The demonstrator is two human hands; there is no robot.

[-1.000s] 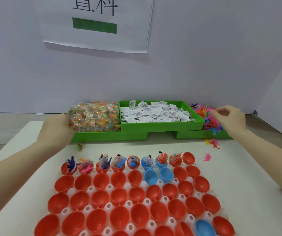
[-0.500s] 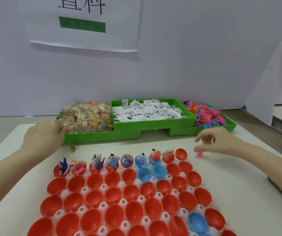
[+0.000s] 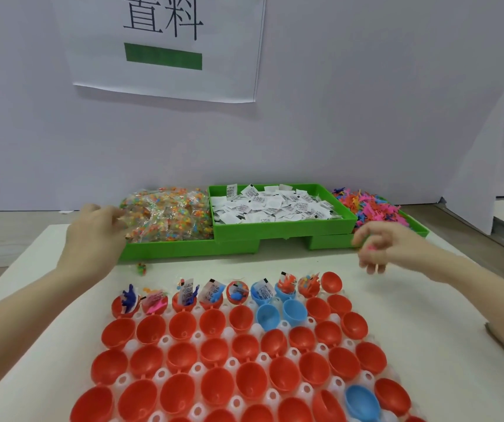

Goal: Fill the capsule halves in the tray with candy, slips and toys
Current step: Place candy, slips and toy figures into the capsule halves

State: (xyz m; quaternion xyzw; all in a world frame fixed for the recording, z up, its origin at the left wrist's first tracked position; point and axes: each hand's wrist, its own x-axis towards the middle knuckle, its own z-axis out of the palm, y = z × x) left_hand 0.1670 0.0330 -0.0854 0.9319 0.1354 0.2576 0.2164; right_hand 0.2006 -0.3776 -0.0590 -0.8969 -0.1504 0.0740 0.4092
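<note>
The white capsule tray (image 3: pixel 228 332) lies on the worktop (image 3: pixel 427 330), and only its far row has been worked. In that row eight capsule halves hold fillings: printed slips and small toys stick up from most of them, and candy shows in a few. The ninth half (image 3: pixel 331 281), at the right end of the far row, looks empty, so I judge it is next. Every row nearer than that, red halves with a few blue ones, is bare inside. By my reckoning most of the job remains.

Beyond the tray stand three green bins: the candy bin (image 3: pixel 183 249) on the left with clear packets heaped in it, the slip bin (image 3: pixel 281 228) in the middle, and the toy bin (image 3: pixel 418 228) to the right, full of pink, orange and blue figures.

The left hand (image 3: pixel 98 236) reaches into the near left corner of the candy heap, fingertips among the packets; whether it has pinched one I cannot tell. The right hand (image 3: pixel 378 248) hovers beyond the empty ninth half, fingers curled, with something pink, likely a toy (image 3: pixel 371 247), pinched in them. A stray candy packet (image 3: pixel 141 268) lies on the worktop between the candy bin and the tray.
</note>
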